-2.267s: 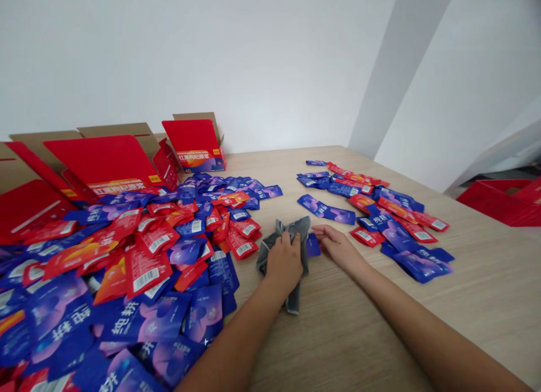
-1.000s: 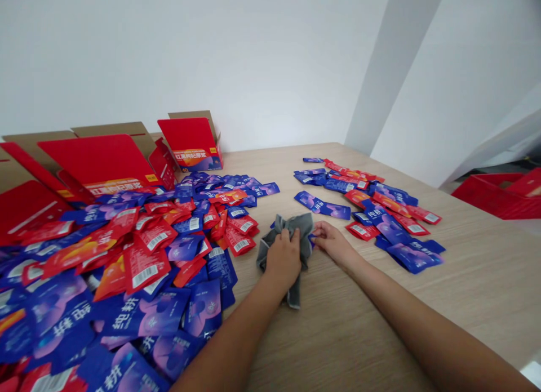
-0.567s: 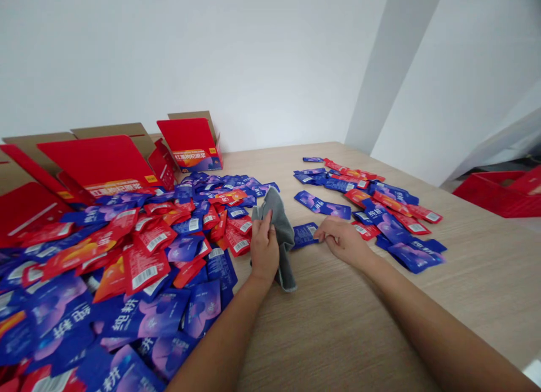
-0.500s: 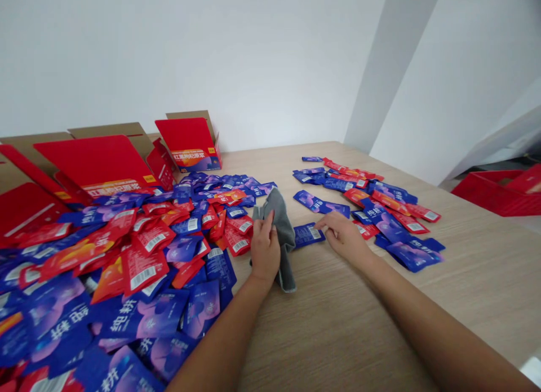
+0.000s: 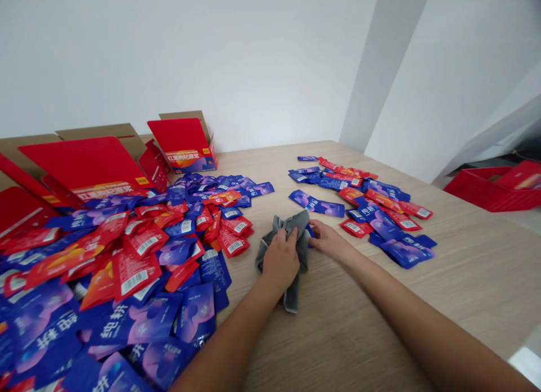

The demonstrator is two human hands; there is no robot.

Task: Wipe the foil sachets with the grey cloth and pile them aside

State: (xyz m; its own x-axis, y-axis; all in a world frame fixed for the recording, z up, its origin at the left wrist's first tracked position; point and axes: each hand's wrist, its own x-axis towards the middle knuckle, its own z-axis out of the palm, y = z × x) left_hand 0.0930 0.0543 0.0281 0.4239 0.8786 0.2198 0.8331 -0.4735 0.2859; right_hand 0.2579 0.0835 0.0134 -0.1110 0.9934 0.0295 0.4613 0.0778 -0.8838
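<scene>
A crumpled grey cloth [image 5: 291, 290] is bunched under my left hand [image 5: 280, 259], whose fingers press and grip it near the middle of the table. Just right of the cloth, my right hand [image 5: 327, 240] pinches the end of a blue sachet [image 5: 311, 232]. Most of that sachet is hidden beneath the cloth and my fingers. To the left spreads a large heap of blue and red sachets [image 5: 139, 268]. A smaller, looser group of blue and red sachets [image 5: 380, 217] lies to the right of my right hand.
Open red cardboard boxes [image 5: 84, 161] stand behind the heap at the back left, with another red box [image 5: 186, 147] nearer the wall. Past the right edge of the wooden table [image 5: 359, 335] sits a red container [image 5: 486, 189].
My left hand has brought the cloth rightward over the blue sachet, which is now mostly covered. My right hand has shifted slightly left and closed on the sachet's end.
</scene>
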